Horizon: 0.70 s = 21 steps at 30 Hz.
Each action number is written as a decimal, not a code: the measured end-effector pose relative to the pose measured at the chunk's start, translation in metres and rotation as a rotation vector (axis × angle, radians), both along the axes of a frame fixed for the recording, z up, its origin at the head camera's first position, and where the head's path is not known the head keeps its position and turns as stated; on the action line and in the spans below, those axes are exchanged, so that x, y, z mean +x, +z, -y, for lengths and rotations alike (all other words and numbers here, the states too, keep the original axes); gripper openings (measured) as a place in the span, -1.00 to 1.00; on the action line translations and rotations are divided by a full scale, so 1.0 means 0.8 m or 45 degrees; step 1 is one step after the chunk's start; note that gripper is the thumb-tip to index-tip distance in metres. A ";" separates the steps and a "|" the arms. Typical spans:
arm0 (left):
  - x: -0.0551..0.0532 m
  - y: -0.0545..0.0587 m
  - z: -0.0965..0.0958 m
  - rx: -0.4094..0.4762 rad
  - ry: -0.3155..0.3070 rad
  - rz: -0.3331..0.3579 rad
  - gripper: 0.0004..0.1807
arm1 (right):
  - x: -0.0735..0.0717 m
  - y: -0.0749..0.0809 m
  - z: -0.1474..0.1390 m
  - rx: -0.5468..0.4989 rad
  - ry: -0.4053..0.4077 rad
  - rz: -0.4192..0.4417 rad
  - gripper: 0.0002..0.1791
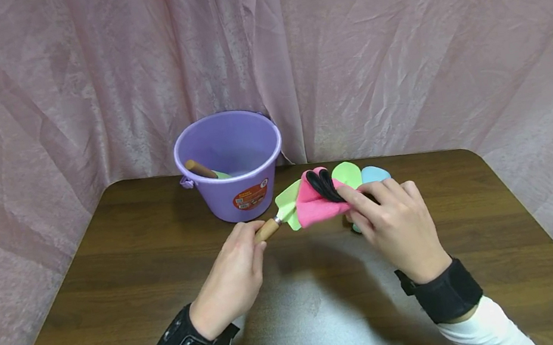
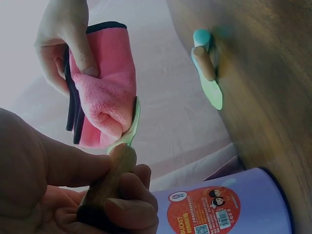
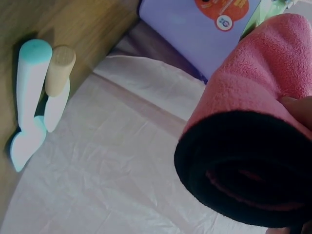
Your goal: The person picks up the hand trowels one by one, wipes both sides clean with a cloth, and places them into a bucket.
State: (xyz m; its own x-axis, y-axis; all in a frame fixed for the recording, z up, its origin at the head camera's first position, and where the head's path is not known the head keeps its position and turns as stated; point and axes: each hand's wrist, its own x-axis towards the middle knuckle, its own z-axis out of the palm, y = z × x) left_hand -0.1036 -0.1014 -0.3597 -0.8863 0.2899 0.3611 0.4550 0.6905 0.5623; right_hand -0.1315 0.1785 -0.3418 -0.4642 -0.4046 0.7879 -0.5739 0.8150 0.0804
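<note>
My left hand (image 1: 231, 279) grips the wooden handle of a small trowel (image 1: 287, 199) and holds it above the table, its light green blade pointing right. A pink cloth (image 1: 311, 206) with black edging lies folded against that blade and covers much of it. My right hand (image 1: 401, 225) pinches the cloth between thumb and fingers. In the left wrist view, the cloth's fuzzy side bunches around the blade. Behind the right hand, a second green-bladed tool (image 2: 213, 95) with a wooden handle lies on the table beside a blue-and-teal shovel (image 3: 31, 87).
At the back left of the table stands a purple bucket (image 1: 216, 200) with an orange label. Inside it leans another tool (image 1: 200, 169) with a wooden handle. A pink curtain (image 1: 397, 45) hangs behind the wooden table (image 1: 123, 269).
</note>
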 end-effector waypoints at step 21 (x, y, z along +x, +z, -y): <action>0.000 -0.001 0.001 0.001 0.005 0.029 -0.68 | -0.007 0.003 -0.015 0.003 -0.133 -0.050 -0.64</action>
State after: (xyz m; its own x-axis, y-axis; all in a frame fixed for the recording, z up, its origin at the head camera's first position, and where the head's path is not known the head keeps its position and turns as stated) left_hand -0.1037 -0.1021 -0.3602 -0.8953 0.2863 0.3412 0.4396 0.6915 0.5733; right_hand -0.1370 0.1904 -0.3395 -0.4726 -0.3574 0.8055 -0.4825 0.8698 0.1029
